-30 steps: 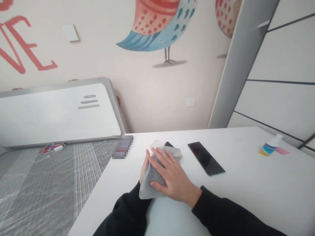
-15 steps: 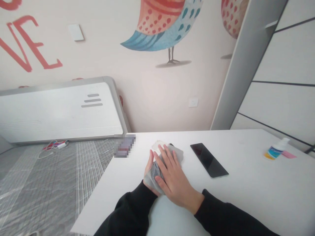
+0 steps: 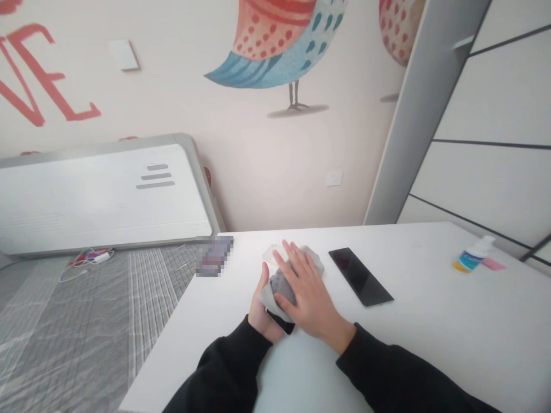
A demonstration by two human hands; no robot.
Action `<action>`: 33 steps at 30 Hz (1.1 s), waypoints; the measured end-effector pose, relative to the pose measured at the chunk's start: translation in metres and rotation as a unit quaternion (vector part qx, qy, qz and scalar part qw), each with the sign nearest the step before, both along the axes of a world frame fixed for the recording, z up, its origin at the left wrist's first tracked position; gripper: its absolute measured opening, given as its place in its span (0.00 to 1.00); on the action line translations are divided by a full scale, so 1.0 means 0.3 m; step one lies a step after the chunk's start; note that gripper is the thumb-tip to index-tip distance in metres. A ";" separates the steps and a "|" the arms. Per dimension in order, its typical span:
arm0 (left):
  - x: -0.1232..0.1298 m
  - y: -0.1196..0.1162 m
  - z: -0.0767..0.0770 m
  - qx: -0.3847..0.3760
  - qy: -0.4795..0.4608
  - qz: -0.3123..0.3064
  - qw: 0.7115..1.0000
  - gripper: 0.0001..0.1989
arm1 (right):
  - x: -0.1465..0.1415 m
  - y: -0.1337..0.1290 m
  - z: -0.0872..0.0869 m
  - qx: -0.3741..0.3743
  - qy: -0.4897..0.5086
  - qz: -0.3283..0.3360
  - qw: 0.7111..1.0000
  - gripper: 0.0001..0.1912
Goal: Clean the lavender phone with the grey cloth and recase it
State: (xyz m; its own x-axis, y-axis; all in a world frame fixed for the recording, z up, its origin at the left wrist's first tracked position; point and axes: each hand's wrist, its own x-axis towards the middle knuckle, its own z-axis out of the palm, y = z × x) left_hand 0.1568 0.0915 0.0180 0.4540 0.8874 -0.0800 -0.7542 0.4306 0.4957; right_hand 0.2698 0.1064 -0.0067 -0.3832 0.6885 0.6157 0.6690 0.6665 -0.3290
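Note:
My left hand [image 3: 260,315] is wrapped from below and the left side round a phone [image 3: 280,323], whose black lower end peeks out near the palm. A grey cloth [image 3: 279,292] covers most of the phone. On top of the cloth lies my right hand [image 3: 307,298], its fingers stretched along it and its thumb pressing its near part. The cloth's far edge sticks out past the fingertips. Just beyond the left thumb is a pale, thin piece [image 3: 270,254] that I cannot make out.
A black tablet [image 3: 361,277] lies on the white table [image 3: 422,321] to the right. Farther right are a white bottle [image 3: 473,255] with a blue label and a pink piece [image 3: 493,264]. A blurred-out item [image 3: 214,256] lies at the left edge, beside a bed [image 3: 86,321].
The cloth and my right hand have slid away from me along the phone, baring its black lower end. The view has turned slightly to the right.

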 end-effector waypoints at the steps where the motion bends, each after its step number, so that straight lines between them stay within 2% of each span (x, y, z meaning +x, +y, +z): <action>1: -0.022 0.002 0.005 0.001 -0.009 -0.012 1.000 0.35 | 0.005 0.008 -0.004 -0.001 0.019 -0.027 0.999 0.40; 3: -0.034 0.003 0.002 0.008 -0.024 -0.041 0.999 0.36 | 0.010 0.019 -0.014 -0.001 0.055 -0.073 0.996 0.40; 5: -0.022 0.000 -0.009 0.014 -0.028 -0.059 0.998 0.36 | 0.007 0.020 -0.024 -0.006 0.071 -0.092 0.993 0.38; 9: -0.007 0.002 -0.023 0.010 -0.031 -0.053 0.998 0.35 | -0.013 -0.006 -0.034 -0.023 0.063 -0.045 0.997 0.30; 12: -0.021 0.011 -0.032 -0.008 -0.024 -0.043 0.999 0.37 | -0.028 -0.038 -0.025 -0.023 0.043 0.008 0.999 0.28; 15: -0.028 0.013 -0.072 -0.010 -0.011 0.036 0.999 0.30 | -0.035 -0.067 -0.005 -0.005 -0.014 0.076 0.997 0.30; 17: -0.019 0.003 -0.112 0.013 -0.019 0.116 0.993 0.25 | -0.035 -0.080 0.009 0.009 -0.057 0.126 0.990 0.33; 19: -0.002 -0.011 -0.145 0.056 -0.036 0.208 0.976 0.29 | -0.032 -0.085 0.019 0.014 -0.077 0.156 0.985 0.35; 20: 0.005 -0.015 -0.152 0.075 -0.035 0.240 0.967 0.30 | -0.031 -0.085 0.021 0.012 -0.075 0.161 0.984 0.34; 21: 0.011 -0.016 -0.150 0.084 -0.027 0.248 0.965 0.30 | -0.029 -0.083 0.022 0.009 -0.067 0.162 0.984 0.32; 23: 0.014 -0.008 -0.124 0.069 0.005 0.186 0.980 0.28 | -0.027 -0.074 0.019 0.013 -0.046 0.153 0.987 0.30; 26: 0.001 0.013 -0.062 0.035 0.027 0.062 0.997 0.35 | -0.023 -0.049 0.007 0.032 0.001 0.100 0.994 0.31; 28: -0.008 0.017 -0.033 0.016 0.022 0.035 0.999 0.39 | -0.016 -0.024 -0.001 0.032 0.034 0.048 0.998 0.31; 31: -0.012 0.006 -0.016 -0.026 0.009 0.008 1.000 0.35 | 0.002 0.014 -0.010 0.016 0.079 -0.025 0.996 0.24; 33: -0.008 -0.004 -0.013 -0.026 -0.006 -0.007 1.000 0.35 | 0.011 0.028 -0.013 0.003 0.092 -0.061 0.994 0.21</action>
State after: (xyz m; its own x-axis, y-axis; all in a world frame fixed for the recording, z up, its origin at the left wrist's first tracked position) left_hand 0.1543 0.0903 0.0142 0.4673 0.8757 -0.1215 -0.7535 0.4663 0.4635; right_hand 0.2732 0.1149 -0.0105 -0.1780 0.7193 0.6715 0.6734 0.5866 -0.4499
